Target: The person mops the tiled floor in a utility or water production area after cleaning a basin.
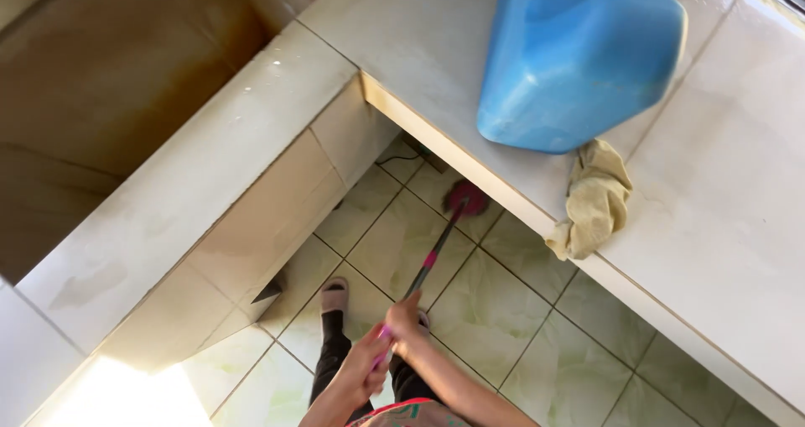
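Mop (pixel 464 199) under counter edge (pixel 470 175), both hands (pixel 381 351) gripping its handle (pixel 423 268)

Beyond the gripping hands, the pink mop head (pixel 466 198) lies half hidden beneath the pale tiled counter's edge (pixel 470 171), while the big blue plastic tub (pixel 579 58) runs off the top.

Blue tub (pixel 579 54), beige rag (pixel 594 202) on tiled counter (pixel 738 226).

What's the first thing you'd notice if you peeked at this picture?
A big blue plastic tub lies on the tiled counter at top right, a crumpled yellowish rag beside it at the edge. Below, the left hand and right hand grip a pink mop reaching under the counter.
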